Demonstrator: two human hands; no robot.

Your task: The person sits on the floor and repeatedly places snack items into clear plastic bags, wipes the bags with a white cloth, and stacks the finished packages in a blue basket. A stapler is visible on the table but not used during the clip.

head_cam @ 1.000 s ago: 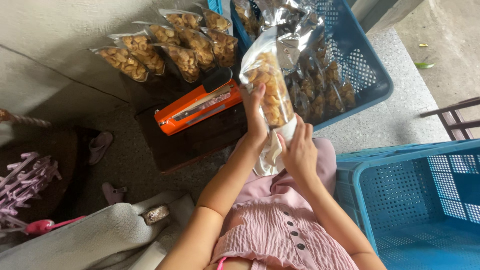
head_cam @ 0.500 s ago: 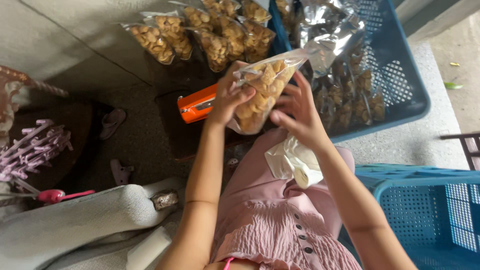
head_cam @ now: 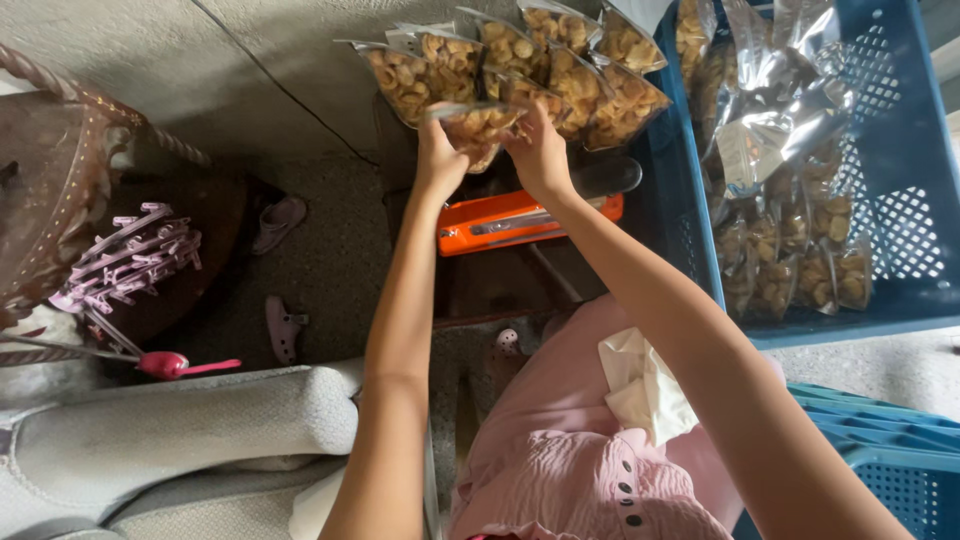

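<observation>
Both my hands hold one clear bag of fried snacks [head_cam: 480, 128] out in front of me, just beyond an orange heat sealer [head_cam: 520, 220]. My left hand [head_cam: 438, 160] grips the bag's left side and my right hand [head_cam: 540, 152] grips its right side. The bag sits at the near edge of a row of several filled snack bags [head_cam: 560, 70] lying on the concrete floor. A crumpled white plastic piece [head_cam: 640, 385] lies on my pink skirt.
A blue plastic crate [head_cam: 900, 200] full of snack bags stands at the right, and a second blue crate [head_cam: 870, 450] is at the lower right. A pink clothes-peg hanger [head_cam: 130, 260], small sandals [head_cam: 280, 222] and a grey cushion [head_cam: 180, 420] lie at the left.
My hands carried the snack bag from over my lap forward, past the orange sealer, to the row of bags. The view tilted forward and left.
</observation>
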